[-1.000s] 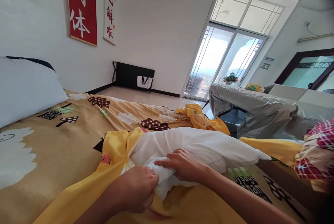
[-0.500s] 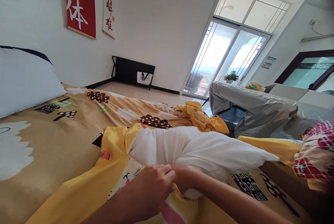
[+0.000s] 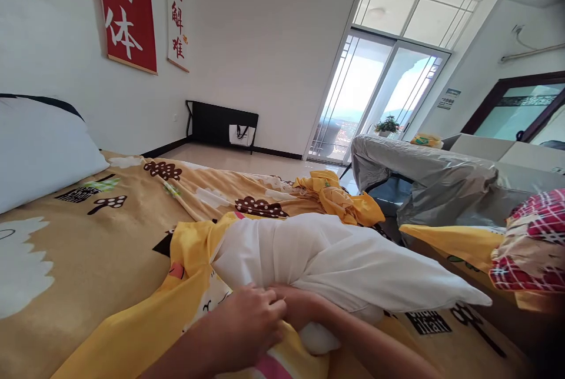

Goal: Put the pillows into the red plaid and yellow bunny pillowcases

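- Across the lower frame spread the bed (image 3: 88, 261), its tan sheet printed with cartoon sheep and mushrooms, and everything in hand lay on it.
- Beyond the bed's far edge stood a sofa (image 3: 441, 185) under a grey cover, well apart from the hands, with a red plaid cloth (image 3: 534, 232) nearer on the right.
- Against the left edge leaned a big white cushion (image 3: 39, 149), untouched.
- The white pillow (image 3: 335, 261) lay lengthwise across the middle of the bed. Its near-left end was tucked into the mouth of the yellow pillowcase (image 3: 145, 326), and most of its length was bare.
- The pillowcase was bunched around that end and trailed toward the camera (a cat face and a pink patch showed on it).
- A second crumpled yellow cloth (image 3: 339, 196) sat behind the pillow, apart from it.
- The left hand (image 3: 247, 329) was clenched, fingertips pinching the pillowcase edge right at the pillow's end.
- The right hand (image 3: 300, 308) touched the pillow's underside beside the left. Its fingers were hidden, so I could not tell its grip.
- Judged from this, the cover would go on best if the pillow's corner were seated deep in the cover's corner and the hem gathered evenly on both sides, since a one-sided pull would probably twist the filling.
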The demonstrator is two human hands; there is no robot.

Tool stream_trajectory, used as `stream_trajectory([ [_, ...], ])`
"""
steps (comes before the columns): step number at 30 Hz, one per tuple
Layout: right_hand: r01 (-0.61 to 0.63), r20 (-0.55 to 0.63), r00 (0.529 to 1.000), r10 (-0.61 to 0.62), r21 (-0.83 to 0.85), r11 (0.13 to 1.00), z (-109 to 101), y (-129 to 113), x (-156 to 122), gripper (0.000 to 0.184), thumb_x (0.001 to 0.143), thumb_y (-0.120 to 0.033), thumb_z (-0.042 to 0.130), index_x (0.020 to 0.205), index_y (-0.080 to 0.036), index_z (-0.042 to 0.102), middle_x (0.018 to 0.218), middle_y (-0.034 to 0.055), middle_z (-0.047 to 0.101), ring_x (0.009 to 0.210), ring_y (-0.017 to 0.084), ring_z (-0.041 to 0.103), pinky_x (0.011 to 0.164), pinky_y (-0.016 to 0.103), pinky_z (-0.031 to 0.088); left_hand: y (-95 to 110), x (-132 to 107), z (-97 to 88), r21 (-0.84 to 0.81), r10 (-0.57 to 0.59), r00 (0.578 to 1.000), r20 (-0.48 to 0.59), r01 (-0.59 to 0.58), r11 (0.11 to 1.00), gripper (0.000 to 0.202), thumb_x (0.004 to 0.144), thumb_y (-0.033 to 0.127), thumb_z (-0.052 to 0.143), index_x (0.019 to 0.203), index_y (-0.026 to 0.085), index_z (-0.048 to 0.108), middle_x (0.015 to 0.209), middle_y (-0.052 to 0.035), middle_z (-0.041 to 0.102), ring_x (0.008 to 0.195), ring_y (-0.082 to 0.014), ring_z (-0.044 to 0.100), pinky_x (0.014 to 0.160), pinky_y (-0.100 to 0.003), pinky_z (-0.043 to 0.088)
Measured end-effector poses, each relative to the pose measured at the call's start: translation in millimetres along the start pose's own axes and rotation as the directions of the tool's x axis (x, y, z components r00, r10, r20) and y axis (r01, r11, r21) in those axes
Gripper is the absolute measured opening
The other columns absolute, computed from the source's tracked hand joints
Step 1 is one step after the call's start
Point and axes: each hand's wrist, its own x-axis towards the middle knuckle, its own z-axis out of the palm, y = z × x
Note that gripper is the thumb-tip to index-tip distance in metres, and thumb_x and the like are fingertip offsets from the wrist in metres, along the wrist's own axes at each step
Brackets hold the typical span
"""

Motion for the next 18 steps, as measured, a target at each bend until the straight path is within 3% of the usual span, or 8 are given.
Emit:
stream_trajectory([
  [2,0.065,0.077,0.995,-0.067,0.03,0.997,-6,-6,-10,0.008,0.061,-0.011,0.067,0.06,-0.018,0.063,0.055,-0.0063,0.056,0.055,0.01,0.05,0.049,0.019,0.033,-13,-8,-8.4,-0.052,-0.051,0.985,0.167,0.061,0.997,0.032,0.076,0.039,0.07,0.102,0.021,0.064,0.096,-0.0063,0.071,0.086,-0.0244,0.067,0.07,-0.03,0.05],
  [4,0.127,0.061,0.99,-0.127,0.009,0.992,-13,-16,-26,0.029,0.065,-0.012,0.061,0.09,-0.022,0.071,0.069,-0.0049,0.063,0.062,0.011,0.054,0.054,0.019,0.036,-23,-12,-15.1,-0.069,-0.055,0.967,0.247,0.074,0.995,0.039,0.066,0.044,0.077,0.098,0.022,0.069,0.089,-0.005,0.072,0.081,-0.0241,0.067,0.063,-0.028,0.048],
  [6,0.171,-0.004,0.985,-0.172,-0.105,0.98,-22,-27,-47,0.054,0.067,-0.015,0.061,0.119,-0.028,0.062,0.086,-0.0007,0.066,0.074,0.015,0.057,0.064,0.022,0.04,-28,-12,-17.9,-0.071,-0.035,0.962,0.272,0.057,0.996,0.022,0.069,0.039,0.075,0.082,0.022,0.072,0.071,-0.0016,0.068,0.065,-0.0192,0.061,0.054,-0.026,0.041],
  [8,0.163,-0.081,0.979,-0.188,-0.248,0.955,-31,-35,-72,0.066,0.07,-0.021,0.064,0.133,-0.031,0.05,0.101,0.0043,0.064,0.09,0.02,0.057,0.078,0.03,0.043,-28,-10,-16.9,-0.115,-0.004,0.958,0.288,0.038,0.993,0.009,0.071,0.028,0.074,0.068,0.021,0.07,0.054,0.0027,0.057,0.051,-0.013,0.048,0.047,-0.024,0.031],
  [12,0.115,-0.189,0.96,-0.204,-0.4,0.909,-37,-28,-118,0.067,0.08,-0.034,0.064,0.141,-0.039,0.038,0.138,0.0086,0.047,0.124,0.028,0.043,0.101,0.045,0.031,-25,-6,-12.2,-0.24,-0.002,0.959,0.285,0.073,0.968,0.024,0.063,0.014,0.077,0.053,0.019,0.056,0.043,0.008,0.034,0.045,-0.0088,0.027,0.042,-0.024,0.021],
  [14,0.068,-0.231,0.953,-0.195,-0.466,0.882,-25,-15,-130,0.064,0.083,-0.032,0.062,0.141,-0.042,0.038,0.134,0.0084,0.05,0.122,0.029,0.044,0.1,0.046,0.03,-23,-6,-10.7,-0.276,0.034,0.962,0.27,0.043,0.96,0.03,0.062,0.009,0.074,0.05,0.018,0.048,0.044,0.0079,0.033,0.045,-0.0087,0.027,0.042,-0.024,0.022],
  [16,0.019,-0.28,0.941,-0.192,-0.52,0.854,-7,-3,-132,0.059,0.087,-0.028,0.058,0.14,-0.044,0.038,0.112,0.0068,0.061,0.105,0.026,0.053,0.094,0.045,0.034,-19,-5,-8.3,-0.276,0.093,0.97,0.224,-0.028,0.961,0.029,0.066,0.006,0.068,0.052,0.018,0.046,0.048,0.0065,0.042,0.048,-0.0093,0.035,0.046,-0.023,0.026],
  [18,0.011,-0.313,0.925,-0.217,-0.547,0.837,10,5,-124,0.053,0.089,-0.027,0.053,0.138,-0.044,0.042,0.091,0.0039,0.062,0.088,0.022,0.055,0.085,0.04,0.038,-12,-4,-4.6,-0.256,0.148,0.975,0.167,-0.102,0.961,0.024,0.072,0.007,0.063,0.057,0.019,0.048,0.056,0.0041,0.054,0.055,-0.0113,0.047,0.052,-0.023,0.031],
])
